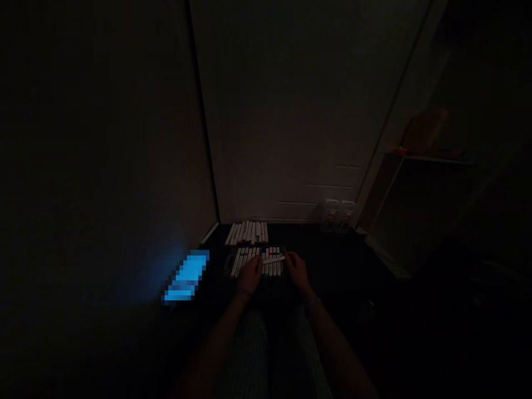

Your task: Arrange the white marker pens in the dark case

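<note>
A white marker pen (274, 259) lies crosswise between my two hands, held at its ends. My left hand (251, 274) is closed on its left end, and my right hand (296, 267) pinches the right end. Just beneath it, a clear case (226, 265) holds a row of white markers (245, 258) with coloured bands. Behind the case, several more white markers (249, 233) lie side by side on the dark surface. The dim light hides the fine detail of my fingers.
A lit screen (187, 277), pixelated, glows at the left. One more marker (209, 234) lies by the left wall. Two clear packages (337, 216) stand at the back right against the wall. A shelf unit (432, 159) stands farther right with an orange item (426, 130) on top.
</note>
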A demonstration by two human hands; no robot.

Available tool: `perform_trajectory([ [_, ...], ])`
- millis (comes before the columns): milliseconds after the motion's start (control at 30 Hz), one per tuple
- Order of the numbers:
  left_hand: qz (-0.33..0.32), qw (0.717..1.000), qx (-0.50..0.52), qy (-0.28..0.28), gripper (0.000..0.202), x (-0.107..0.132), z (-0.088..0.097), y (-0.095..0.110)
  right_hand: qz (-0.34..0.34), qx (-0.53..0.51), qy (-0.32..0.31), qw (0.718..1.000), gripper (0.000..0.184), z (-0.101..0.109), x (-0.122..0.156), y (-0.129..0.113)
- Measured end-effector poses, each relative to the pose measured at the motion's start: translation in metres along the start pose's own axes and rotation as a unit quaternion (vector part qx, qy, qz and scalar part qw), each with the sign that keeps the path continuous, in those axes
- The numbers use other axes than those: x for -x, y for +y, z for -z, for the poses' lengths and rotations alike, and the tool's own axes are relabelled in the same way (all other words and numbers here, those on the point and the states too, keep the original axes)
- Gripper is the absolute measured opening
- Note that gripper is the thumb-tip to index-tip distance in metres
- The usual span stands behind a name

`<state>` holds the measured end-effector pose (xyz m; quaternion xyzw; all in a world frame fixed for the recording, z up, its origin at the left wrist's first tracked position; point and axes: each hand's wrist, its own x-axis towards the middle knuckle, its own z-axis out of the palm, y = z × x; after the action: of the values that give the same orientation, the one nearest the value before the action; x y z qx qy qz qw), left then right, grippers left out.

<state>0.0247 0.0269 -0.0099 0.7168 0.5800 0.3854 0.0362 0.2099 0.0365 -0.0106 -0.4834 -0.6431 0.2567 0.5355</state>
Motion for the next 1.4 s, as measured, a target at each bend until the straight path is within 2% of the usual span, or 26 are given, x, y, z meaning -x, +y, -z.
perform_trajectory([
  [567,-0.003,0.999,0.038,0.013,0.027,0.0,0.002,0.0,0.007,0.027,-0.006,1.0,0.029,-0.001,-0.003,0.002],
  [733,-0.012,0.997,0.062,0.036,0.026,-0.001,0.001,-0.001,0.004,0.068,-0.011,0.998,0.028,-0.001,-0.002,0.006],
  [900,-0.016,0.997,0.072,0.033,0.025,0.0,0.002,0.001,0.015,0.101,-0.002,0.995,0.029,0.0,0.0,0.004],
  [1100,-0.019,0.999,0.026,0.027,0.024,-0.002,0.006,0.001,0.017,0.111,-0.007,0.994,0.028,0.002,0.001,-0.003],
  [1233,-0.011,0.998,-0.036,0.045,0.023,-0.003,0.004,-0.001,0.025,0.095,-0.015,0.995,0.027,0.003,0.001,-0.004],
  [1400,0.002,0.999,-0.038,0.023,0.027,-0.002,0.0,-0.002,0.016,0.092,-0.006,0.996,0.027,0.0,0.0,0.002],
])
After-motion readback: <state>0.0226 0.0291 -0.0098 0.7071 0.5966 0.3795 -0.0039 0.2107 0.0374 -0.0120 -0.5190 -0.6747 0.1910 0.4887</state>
